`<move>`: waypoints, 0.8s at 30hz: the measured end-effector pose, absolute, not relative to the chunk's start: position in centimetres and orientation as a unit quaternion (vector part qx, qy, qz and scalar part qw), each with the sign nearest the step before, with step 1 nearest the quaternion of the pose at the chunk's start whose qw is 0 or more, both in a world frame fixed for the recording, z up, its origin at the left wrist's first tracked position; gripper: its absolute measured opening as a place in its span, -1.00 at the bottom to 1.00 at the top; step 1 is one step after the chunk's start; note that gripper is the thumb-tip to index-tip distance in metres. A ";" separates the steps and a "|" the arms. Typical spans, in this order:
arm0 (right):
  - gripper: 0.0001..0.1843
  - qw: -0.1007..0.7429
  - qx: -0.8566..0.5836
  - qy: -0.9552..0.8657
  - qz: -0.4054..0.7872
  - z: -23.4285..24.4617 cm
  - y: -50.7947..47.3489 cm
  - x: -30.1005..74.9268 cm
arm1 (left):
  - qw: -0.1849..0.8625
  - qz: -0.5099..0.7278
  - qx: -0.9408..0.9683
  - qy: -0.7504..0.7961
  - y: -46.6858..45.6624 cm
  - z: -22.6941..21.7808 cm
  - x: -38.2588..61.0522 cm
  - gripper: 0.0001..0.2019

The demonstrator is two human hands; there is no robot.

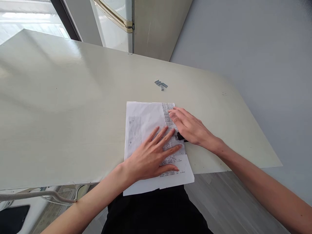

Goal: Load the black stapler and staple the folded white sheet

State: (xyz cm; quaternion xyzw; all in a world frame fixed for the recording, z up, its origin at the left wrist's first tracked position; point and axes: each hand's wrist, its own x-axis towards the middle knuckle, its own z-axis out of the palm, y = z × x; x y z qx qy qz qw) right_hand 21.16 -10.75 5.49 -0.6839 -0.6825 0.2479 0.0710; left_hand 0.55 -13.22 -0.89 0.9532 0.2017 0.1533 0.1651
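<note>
A stack of white printed paper sheets (143,123) lies on the cream table (73,113), its near end hanging past the table's front edge. My left hand (153,154) rests flat on the sheets, fingers spread. My right hand (188,125) lies over the right edge of the paper, fingers stretched along it. Under its palm shows part of a small black object (180,137), mostly hidden; I cannot make out what it is. Whether the hand grips it or only covers it is unclear.
A few grey strips of staples (161,84) lie on the table beyond the paper. A white fridge (117,22) stands behind the table, a grey wall (243,42) to the right. A wire rack (41,195) sits below the table's front left.
</note>
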 end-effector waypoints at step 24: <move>-0.37 0.062 -0.692 -0.685 0.219 5.2 -10.7 20.5 | 0.171 0.158 0.949 0.214 -13.4 -0.8 0.4 -0.34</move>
